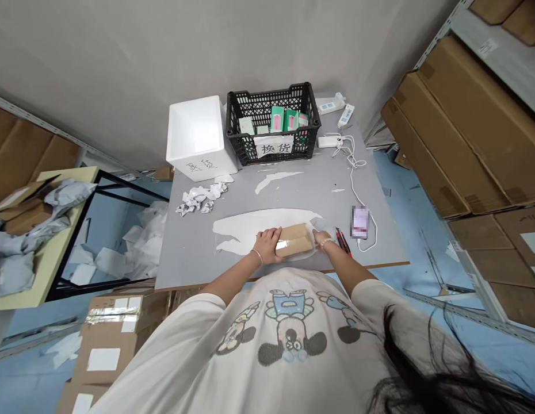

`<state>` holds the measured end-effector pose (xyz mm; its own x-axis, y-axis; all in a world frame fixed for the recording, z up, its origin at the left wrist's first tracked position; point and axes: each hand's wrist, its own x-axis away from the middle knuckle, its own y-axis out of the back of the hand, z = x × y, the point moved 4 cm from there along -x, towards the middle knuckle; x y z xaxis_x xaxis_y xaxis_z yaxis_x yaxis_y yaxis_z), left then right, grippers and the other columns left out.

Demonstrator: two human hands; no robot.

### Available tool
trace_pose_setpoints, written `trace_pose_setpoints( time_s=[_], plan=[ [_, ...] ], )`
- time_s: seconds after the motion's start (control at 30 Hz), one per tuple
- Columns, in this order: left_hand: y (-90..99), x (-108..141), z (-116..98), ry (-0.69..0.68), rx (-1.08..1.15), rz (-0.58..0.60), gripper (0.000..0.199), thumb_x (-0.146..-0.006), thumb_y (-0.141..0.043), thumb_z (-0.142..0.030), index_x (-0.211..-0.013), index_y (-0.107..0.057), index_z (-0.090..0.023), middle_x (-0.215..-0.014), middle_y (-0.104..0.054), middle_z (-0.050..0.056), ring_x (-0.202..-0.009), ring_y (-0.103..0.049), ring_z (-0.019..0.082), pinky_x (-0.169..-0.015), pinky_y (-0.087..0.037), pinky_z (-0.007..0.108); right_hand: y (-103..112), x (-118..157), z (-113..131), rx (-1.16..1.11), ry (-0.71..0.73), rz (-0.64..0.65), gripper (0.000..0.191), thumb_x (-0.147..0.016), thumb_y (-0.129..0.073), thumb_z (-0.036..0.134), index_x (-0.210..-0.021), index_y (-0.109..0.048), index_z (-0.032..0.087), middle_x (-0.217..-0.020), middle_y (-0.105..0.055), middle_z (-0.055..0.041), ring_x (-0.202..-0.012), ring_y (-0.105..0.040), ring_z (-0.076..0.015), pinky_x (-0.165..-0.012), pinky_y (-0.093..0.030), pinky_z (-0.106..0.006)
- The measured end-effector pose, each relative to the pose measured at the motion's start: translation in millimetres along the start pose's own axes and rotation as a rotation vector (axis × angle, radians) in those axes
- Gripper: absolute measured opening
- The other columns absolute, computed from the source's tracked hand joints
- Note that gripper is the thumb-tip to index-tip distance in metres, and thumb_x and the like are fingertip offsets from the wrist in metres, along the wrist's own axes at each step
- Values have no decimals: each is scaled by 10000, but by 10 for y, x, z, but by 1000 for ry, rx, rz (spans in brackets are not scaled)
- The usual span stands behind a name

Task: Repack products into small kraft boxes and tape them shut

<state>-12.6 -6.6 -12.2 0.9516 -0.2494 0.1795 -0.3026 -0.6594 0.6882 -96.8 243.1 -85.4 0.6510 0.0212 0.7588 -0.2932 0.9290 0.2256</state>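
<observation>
Shirt: a white T-shirt (289, 333) with a cartoon print fills the bottom of the view, and a few strands of dark hair (423, 379) fall across its right side.

Parcel: a brown paper parcel (294, 240) lies on the near edge of the grey table (194, 253), partly on a white paper sheet (245, 227).

Left hand: the left hand (267, 238) lies over the parcel's left end, fingers spread and pressing down, not pinching.

Right hand: the right hand (323, 238) sits at the parcel's right end with its fingertips (314, 233) touching it; how tightly they press, I cannot tell.

Wrapping so far: the paper looks folded round the parcel, with clear tape (283, 247) across its top. No label shows, and the hands hide both ends, so whether those are sealed is unclear.

Near the hands: a red-and-black pen-like item (343, 241) and a blurred phone (360, 222) lie right of the parcel.

Further up the table: a white foam box (196, 138), crumpled paper (198, 198) and a black plastic crate (271, 123) holding green boxes (285, 121).

Around: cardboard cartons (457, 126) stand on shelves to the right.
</observation>
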Motion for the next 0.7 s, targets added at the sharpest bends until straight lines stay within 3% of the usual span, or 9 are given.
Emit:
trace_pose_setpoints(
  time_s=[0.1,0.17,0.23,0.33,0.4,0.53,0.7],
  plan=[
    [-57,-69,16,113,6,-119,1208,-479,-891,-453,-1515,-320,-210,-1462,-363,214,-1333,-271,505,-1121,-93,557,440,30,-109,335,97,-357,277,-826,-574,275,-1053,-602,119,-1246,-553,-281,-1266,-459,-409,-1005,-391,-520],
    [-84,-102,19,148,5,-152,1214,-479,-892,-461,-1515,-311,-211,-1468,-353,213,-1330,-261,507,-1117,-93,557,676,123,-286,624,133,-598,328,-865,-505,216,-1168,-554,100,-1309,-495,-294,-1300,-410,-411,-1018,-354,-541],
    [-89,-124,20,156,-3,-155,1219,-481,-892,-466,-1515,-302,-201,-1472,-348,217,-1324,-267,504,-1120,-82,556,812,196,-534,800,84,-691,362,-891,-467,202,-1230,-509,79,-1300,-481,-308,-1289,-415,-411,-990,-366,-546],
    [-50,-155,16,128,-17,-121,1217,-469,-900,-465,-1504,-318,-197,-1474,-352,213,-1326,-273,499,-1137,-49,553,863,220,-852,886,8,-593,395,-911,-486,251,-1260,-473,68,-1255,-501,-304,-1230,-481,-392,-940,-414,-508],
    [-8,-181,1,109,-70,-78,1215,-468,-899,-454,-1501,-315,-197,-1471,-359,211,-1332,-278,492,-1148,-7,568,845,205,-934,916,27,-497,393,-920,-489,267,-1266,-462,83,-1236,-522,-278,-1192,-525,-365,-925,-437,-472],
    [38,-250,-60,200,-345,94,1263,-527,-837,-476,-1548,-129,-249,-1512,-317,169,-1385,-248,448,-1142,31,642,856,174,-883,917,42,-404,432,-864,-575,265,-1248,-465,99,-1192,-566,-230,-1147,-580,-324,-920,-459,-405],
    [-48,-385,-273,316,-604,274,1299,-595,-772,-429,-1556,76,-216,-1596,-134,201,-1473,-56,436,-1141,-58,663,838,217,-697,695,78,-289,455,-740,-680,226,-1150,-526,104,-1039,-651,-173,-947,-659,-263,-779,-506,-298]
  ],
)
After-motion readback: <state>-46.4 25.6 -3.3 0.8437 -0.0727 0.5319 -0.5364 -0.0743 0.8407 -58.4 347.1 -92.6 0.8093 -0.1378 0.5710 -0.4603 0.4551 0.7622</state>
